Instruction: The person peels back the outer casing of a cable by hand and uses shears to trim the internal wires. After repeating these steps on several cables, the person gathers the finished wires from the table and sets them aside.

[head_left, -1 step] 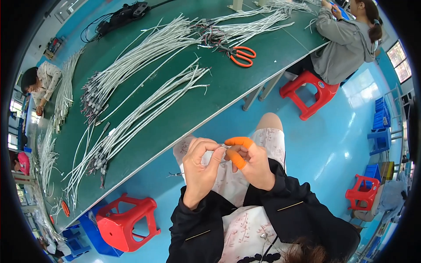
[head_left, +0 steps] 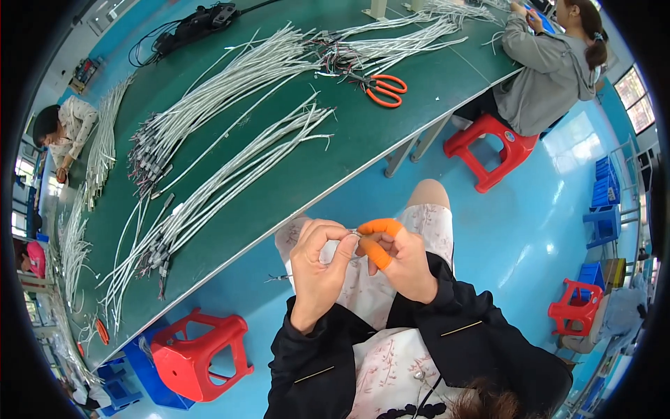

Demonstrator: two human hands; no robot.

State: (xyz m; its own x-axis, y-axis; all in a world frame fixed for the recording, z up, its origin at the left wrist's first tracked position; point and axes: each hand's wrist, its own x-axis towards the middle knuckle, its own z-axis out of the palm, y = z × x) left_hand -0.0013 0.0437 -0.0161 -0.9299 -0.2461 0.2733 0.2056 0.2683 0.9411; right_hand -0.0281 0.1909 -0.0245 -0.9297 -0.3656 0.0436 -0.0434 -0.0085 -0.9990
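My left hand (head_left: 321,269) and my right hand (head_left: 406,265) meet over my lap, both closed in a pinch. Orange finger covers sit on the right thumb and index finger. Between the fingertips is a thin cable (head_left: 279,278); its other end, with dark wire tips, pokes out left of my left hand. The part being pinched is small and mostly hidden by the fingers. On the green table (head_left: 279,178) ahead, a smaller bundle of white cables (head_left: 230,178) lies nearest, with a larger bundle of white cables (head_left: 230,80) behind it.
Orange-handled scissors (head_left: 385,91) lie by the far cables. A black cord device (head_left: 199,31) rests at the back. Red stools stand at left (head_left: 199,353) and right (head_left: 492,146). One person (head_left: 551,70) sits at far right, another (head_left: 70,133) at far left.
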